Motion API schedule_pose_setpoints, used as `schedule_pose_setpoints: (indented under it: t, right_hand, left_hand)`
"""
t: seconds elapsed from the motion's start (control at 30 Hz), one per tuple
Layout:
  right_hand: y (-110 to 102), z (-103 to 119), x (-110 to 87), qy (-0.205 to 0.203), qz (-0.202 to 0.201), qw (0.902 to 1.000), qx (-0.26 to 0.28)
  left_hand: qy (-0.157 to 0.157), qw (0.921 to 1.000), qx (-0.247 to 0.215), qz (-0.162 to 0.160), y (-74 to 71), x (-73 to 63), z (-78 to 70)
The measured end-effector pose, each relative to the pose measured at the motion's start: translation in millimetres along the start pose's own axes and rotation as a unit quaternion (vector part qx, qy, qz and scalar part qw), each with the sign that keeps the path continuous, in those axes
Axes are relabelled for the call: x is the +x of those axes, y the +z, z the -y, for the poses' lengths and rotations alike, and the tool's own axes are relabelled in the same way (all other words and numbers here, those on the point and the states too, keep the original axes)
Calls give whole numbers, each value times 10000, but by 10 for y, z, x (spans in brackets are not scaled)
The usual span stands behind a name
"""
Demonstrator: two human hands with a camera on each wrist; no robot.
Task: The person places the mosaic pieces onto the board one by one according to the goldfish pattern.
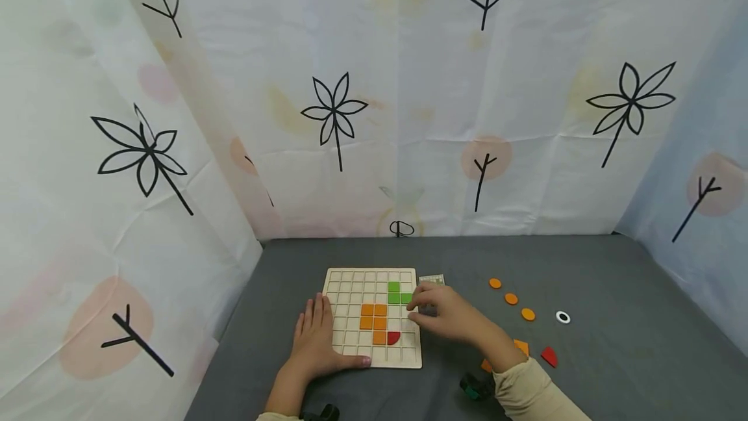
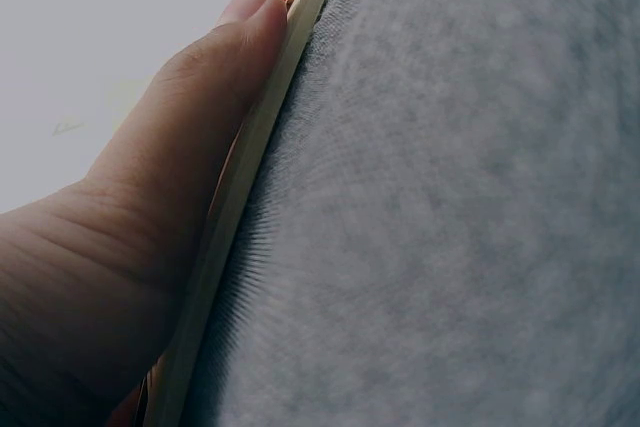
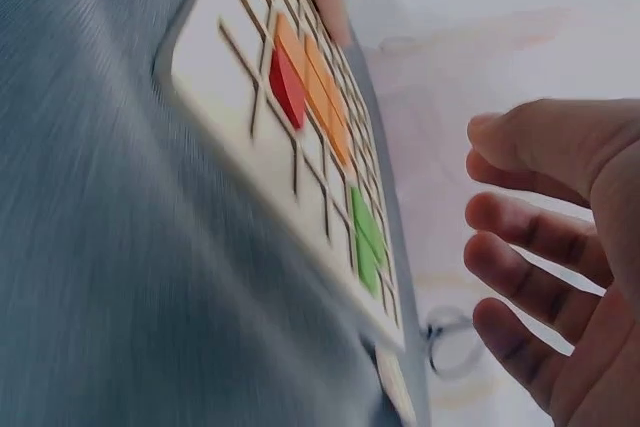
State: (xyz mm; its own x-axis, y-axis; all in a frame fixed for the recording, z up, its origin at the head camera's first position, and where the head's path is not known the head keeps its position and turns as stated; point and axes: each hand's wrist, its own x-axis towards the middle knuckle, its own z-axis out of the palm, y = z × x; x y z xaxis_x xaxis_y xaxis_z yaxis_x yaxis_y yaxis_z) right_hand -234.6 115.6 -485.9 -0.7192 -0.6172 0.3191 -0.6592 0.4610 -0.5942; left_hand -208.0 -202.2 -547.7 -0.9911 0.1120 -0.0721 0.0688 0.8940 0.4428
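Note:
A pale wooden grid board (image 1: 350, 286) lies on the grey table. Set into its squares are green pieces (image 1: 394, 287), several orange pieces (image 1: 374, 317) and one red rounded piece (image 1: 393, 338). My left hand (image 1: 315, 346) rests at the board's left side, its thumb (image 2: 225, 57) along the near edge. Over the right edge, beside the green pieces, hovers my right hand (image 1: 447, 314). The right wrist view shows its fingers (image 3: 520, 267) loosely bent and apart, with nothing between them, raised off the board.
A small printed card (image 1: 432, 279) lies beyond the right hand, partly hidden. To the right are orange discs (image 1: 511, 299), a white ring (image 1: 563, 318), a red piece (image 1: 549, 356) and an orange piece (image 1: 521, 345) partly behind the right forearm. A patterned curtain (image 1: 409, 180) stands behind the table.

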Motion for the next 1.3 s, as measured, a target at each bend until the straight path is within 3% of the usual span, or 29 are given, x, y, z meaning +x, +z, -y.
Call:
schedule_pose_setpoints:
  t: [0.17,0.33,0.53,0.73,1.0,1.3]
  right_hand:
    - [-282,-137,-420,157,-279,9987,408]
    - [-512,-251,-855,616,-421,9966,341]
    - [-673,-355,-1286,869,-751,9929,-318]
    - [-745,-449,-1608,944,-1146,9818,-1185]
    - [-732,-527,-1816,1484,-734,9741,-1540]
    - [-654,-523,-1842,1415,-961,9755,-1386]
  left_hand:
    - [43,10000,-6,9,12,11,4]
    - [68,10000,-52,-1,26,1,18]
    - [60,10000,-5,-23,17,-11,67]
    - [90,9999,-56,58,15,7,58]
    - [124,9999,-93,40,-10,9,37]
    - [200,9994,-248,-113,9,-14,50]
